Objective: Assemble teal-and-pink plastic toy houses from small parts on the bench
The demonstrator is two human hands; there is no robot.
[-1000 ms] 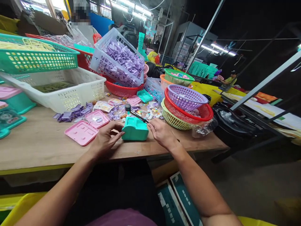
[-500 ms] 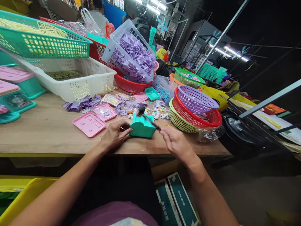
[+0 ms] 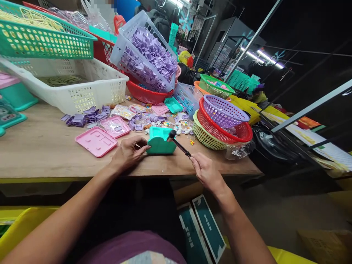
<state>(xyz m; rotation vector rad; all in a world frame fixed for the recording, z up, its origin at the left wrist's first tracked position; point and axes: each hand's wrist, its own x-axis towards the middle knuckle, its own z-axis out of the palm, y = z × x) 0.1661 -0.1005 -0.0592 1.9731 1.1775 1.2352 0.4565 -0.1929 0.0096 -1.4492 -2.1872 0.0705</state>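
A teal plastic box (image 3: pixel 161 146) stands on the wooden table in front of me, with compartments showing at its top. My left hand (image 3: pixel 128 153) grips its left end, thumb on the near side and fingers curled behind. In my right hand (image 3: pixel 202 167), a small hammer (image 3: pixel 180 145) is held by the end of its dark handle. Its black head hangs at the box's upper right; whether they touch I cannot tell. Left of the box lie a pink plastic panel (image 3: pixel 96 142) and a second pink panel (image 3: pixel 121 126) under a clear piece.
Loose purple parts (image 3: pixel 88 116) and small white pieces lie behind the box. A tilted crate (image 3: pixel 115 51) of purple parts rests in a red basin (image 3: pixel 147 96). Stacked baskets (image 3: pixel 209 135) stand at the right, a white crate (image 3: pixel 82 95) at the left. The table's front edge is close.
The hammer has moved from over the box's top to its upper right side, and my right hand has drawn slightly away. My left hand still holds the box. The view has shifted slightly.
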